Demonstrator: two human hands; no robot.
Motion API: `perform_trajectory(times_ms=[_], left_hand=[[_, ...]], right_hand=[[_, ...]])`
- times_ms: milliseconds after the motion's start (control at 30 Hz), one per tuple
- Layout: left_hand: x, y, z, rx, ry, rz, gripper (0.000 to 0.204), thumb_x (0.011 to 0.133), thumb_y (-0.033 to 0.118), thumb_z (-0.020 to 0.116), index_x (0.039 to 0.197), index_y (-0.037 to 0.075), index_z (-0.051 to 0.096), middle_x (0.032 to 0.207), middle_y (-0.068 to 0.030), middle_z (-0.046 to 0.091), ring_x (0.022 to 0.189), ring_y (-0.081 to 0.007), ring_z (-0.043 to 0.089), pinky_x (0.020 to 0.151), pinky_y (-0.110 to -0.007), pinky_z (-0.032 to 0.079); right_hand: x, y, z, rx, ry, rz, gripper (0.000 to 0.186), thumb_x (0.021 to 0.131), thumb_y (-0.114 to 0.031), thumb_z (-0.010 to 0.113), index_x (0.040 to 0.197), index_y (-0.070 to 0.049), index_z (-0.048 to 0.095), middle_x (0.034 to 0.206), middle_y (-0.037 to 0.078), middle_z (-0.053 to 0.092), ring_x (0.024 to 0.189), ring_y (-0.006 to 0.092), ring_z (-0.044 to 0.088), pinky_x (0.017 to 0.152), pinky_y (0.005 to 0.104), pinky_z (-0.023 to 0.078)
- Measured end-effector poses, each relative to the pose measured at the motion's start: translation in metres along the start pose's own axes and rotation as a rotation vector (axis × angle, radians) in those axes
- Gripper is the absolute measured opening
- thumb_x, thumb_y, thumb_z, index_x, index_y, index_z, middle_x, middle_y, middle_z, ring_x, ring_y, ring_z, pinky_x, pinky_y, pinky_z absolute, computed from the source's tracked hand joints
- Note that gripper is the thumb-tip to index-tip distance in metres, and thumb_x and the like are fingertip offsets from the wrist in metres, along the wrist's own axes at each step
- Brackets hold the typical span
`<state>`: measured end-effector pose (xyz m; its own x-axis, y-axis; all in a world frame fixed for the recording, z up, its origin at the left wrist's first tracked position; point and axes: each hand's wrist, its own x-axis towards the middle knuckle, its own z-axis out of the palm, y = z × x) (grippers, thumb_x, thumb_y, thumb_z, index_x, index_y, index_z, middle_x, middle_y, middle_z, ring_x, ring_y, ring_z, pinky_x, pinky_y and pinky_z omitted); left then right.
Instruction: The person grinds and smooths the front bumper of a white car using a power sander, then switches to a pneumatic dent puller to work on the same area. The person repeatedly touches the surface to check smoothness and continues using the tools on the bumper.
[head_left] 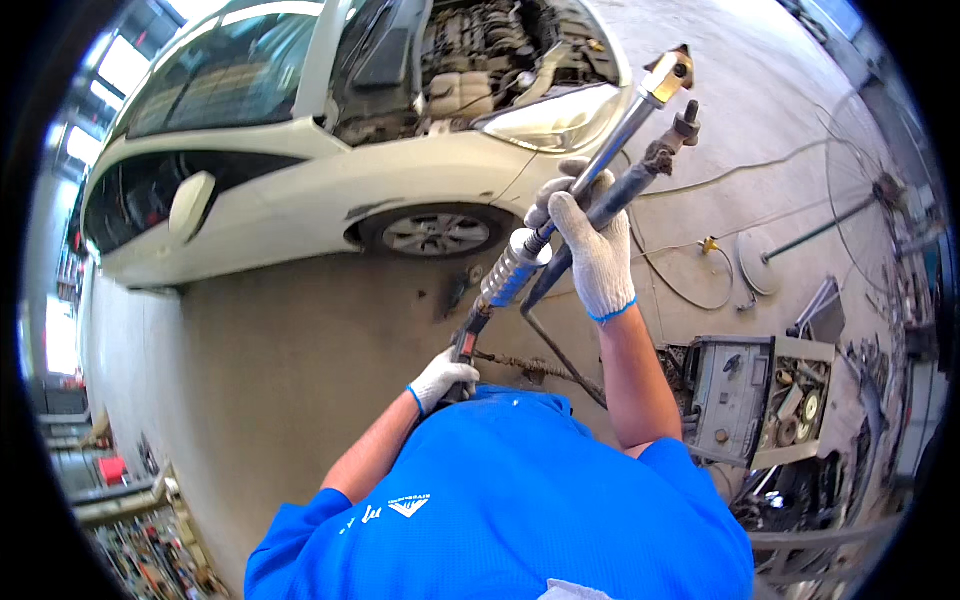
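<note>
Over the workshop floor, I observe silver rod and dark bar gripped between the right hand's thumb and fingers; left hand closed around the rod's handle.

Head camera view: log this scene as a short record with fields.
Left hand: white-gloved, closed around the lower end of the silver tool
Right hand: white-gloved, holding the silver tool and a dark bar
Silver tool: long, with ribbed weight and gold-coloured tip
Car: pale, engine bay exposed, upper left
Grey box: right side, loose items inside
</note>
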<state>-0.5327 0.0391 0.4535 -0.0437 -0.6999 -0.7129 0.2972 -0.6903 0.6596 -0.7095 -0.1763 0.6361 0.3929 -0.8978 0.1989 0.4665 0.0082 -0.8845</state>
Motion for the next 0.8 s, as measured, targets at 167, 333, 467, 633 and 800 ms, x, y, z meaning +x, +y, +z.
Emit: perform_trajectory(times_ms=[167, 333, 467, 633, 800], left_hand=[[-0.022, -0.031, -0.021, -0.016, 0.131, -0.108, 0.033, 0.091, 0.030, 0.071, 0.107, 0.008, 0.051, 0.072, -0.0035, 0.061, 0.055, -0.0117, 0.058, 0.048, -0.027, 0.048], [-0.026, -0.043, -0.066, -0.144, 0.024, -0.295, 0.040, 0.100, 0.049, 0.057, 0.107, 0.010, 0.051, 0.076, -0.0049, 0.062, 0.054, -0.0124, 0.058, 0.048, -0.028, 0.050], [-0.012, -0.068, -0.089, -0.242, 0.086, -0.258, 0.035, 0.099, 0.046, 0.059, 0.103, 0.013, 0.049, 0.076, -0.0032, 0.060, 0.057, -0.0113, 0.059, 0.050, -0.026, 0.050], [-0.026, -0.092, -0.194, -0.101, 0.037, -0.365, 0.041, 0.097, 0.054, 0.057, 0.097, 0.013, 0.053, 0.072, -0.0005, 0.056, 0.054, -0.0105, 0.054, 0.047, -0.027, 0.046], [-0.039, -0.124, -0.281, -0.119, 0.077, -0.513, 0.044, 0.097, 0.057, 0.055, 0.091, 0.013, 0.056, 0.067, 0.0009, 0.055, 0.052, -0.0112, 0.053, 0.047, -0.028, 0.044]], right_hand=[[-0.009, 0.017, 0.038, 0.022, -0.159, 0.148, 0.023, 0.095, -0.006, 0.064, 0.115, -0.001, 0.054, 0.090, 0.007, 0.063, 0.082, 0.0154, 0.065, 0.074, 0.0314, 0.055], [0.008, 0.040, 0.081, -0.012, -0.288, 0.226, 0.019, 0.097, -0.010, 0.065, 0.111, 0.000, 0.059, 0.090, 0.011, 0.069, 0.080, 0.0168, 0.069, 0.074, 0.0318, 0.059], [0.010, 0.085, 0.124, -0.170, -0.288, 0.306, 0.019, 0.097, -0.012, 0.067, 0.110, 0.001, 0.061, 0.091, 0.011, 0.070, 0.083, 0.0180, 0.071, 0.076, 0.0334, 0.060], [0.018, 0.157, 0.185, -0.261, -0.171, 0.252, 0.023, 0.100, -0.012, 0.063, 0.116, 0.004, 0.057, 0.094, 0.015, 0.071, 0.082, 0.0188, 0.070, 0.077, 0.0328, 0.059], [0.041, 0.262, 0.225, -0.372, 0.061, 0.201, 0.034, 0.104, -0.010, 0.055, 0.134, 0.006, 0.047, 0.103, 0.018, 0.071, 0.088, 0.0206, 0.070, 0.081, 0.0317, 0.058]])
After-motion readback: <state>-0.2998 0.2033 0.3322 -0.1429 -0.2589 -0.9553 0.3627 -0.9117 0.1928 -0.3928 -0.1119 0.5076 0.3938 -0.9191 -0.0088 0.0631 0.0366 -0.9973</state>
